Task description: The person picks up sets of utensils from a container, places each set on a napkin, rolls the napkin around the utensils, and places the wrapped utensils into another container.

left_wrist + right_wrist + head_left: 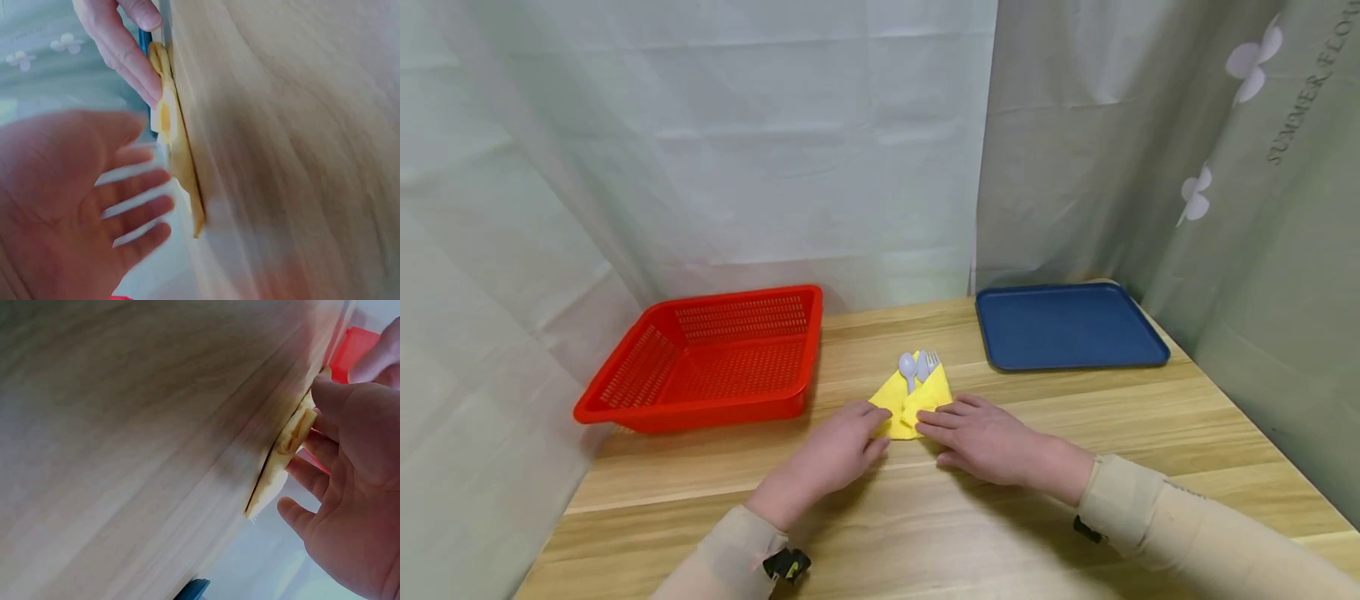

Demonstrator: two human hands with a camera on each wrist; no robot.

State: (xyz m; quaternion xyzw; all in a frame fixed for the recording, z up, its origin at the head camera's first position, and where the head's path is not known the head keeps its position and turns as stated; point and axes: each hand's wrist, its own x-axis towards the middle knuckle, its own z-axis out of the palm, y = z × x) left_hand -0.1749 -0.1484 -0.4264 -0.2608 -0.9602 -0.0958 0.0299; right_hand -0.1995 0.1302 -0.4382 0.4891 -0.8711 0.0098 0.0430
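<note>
A folded yellow napkin point(895, 400) lies on the wooden table, wrapped round a light purple spoon point(907, 365), a knife point(922, 367) and a fork point(933, 360) whose heads stick out at the far end. My right hand point(988, 440) rests its fingertips on the napkin's right side, near the fold. At the left edge is my left hand point(842, 450), its fingers loosely extended. In the left wrist view its fingers are spread beside the napkin point(181, 162), holding nothing. Relaxed right fingers touch the napkin point(287, 444) in the right wrist view.
A red perforated plastic basket point(700, 415) stands at the back left. On the back right lies a dark blue tray point(1071, 325). Pale curtains point(820, 150) hang behind and at both sides of the table point(1000, 550).
</note>
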